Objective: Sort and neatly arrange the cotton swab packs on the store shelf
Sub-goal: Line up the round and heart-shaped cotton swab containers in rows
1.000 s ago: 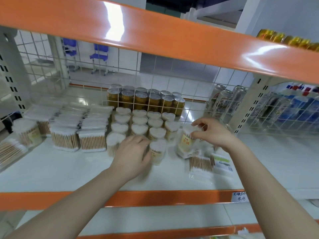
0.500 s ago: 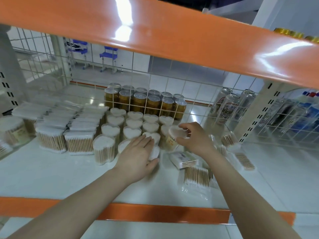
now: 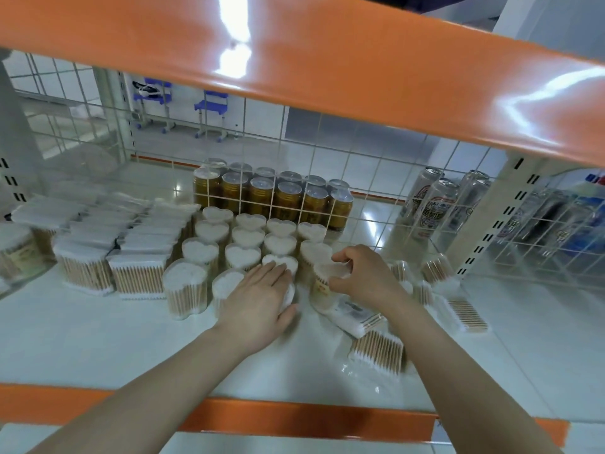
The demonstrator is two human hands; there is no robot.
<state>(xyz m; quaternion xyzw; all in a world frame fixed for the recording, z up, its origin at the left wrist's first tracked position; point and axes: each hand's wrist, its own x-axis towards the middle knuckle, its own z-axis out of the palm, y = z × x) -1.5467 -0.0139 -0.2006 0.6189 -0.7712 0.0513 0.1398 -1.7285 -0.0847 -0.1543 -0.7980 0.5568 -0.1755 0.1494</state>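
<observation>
**Both hands at the front of the heart-shaped swab tubs**

The left hand lay flat, fingers straight and together, pressing down on a heart-shaped tub at the front of the block, its fingertips reaching the lid of the next tub behind. The right hand curled round a labelled swab tub just to the right, thumb and fingers pinching its lid rim; the tub stood on the shelf close against the block's right edge.

Around them, the heart-shaped tubs stood upright in rows, running back toward the wire grid. To their left, rectangular swab packs stood in tight rows, and a round tub sat at the far left edge. Right of the right wrist, loose flat swab packs lay scattered on the white shelf, some overlapping, with a few more small packs tilted near the upright post.

Behind the wire grid stood gold cans in a cluster, and silver cans further right. An orange shelf edge crossed the top of the view.
</observation>
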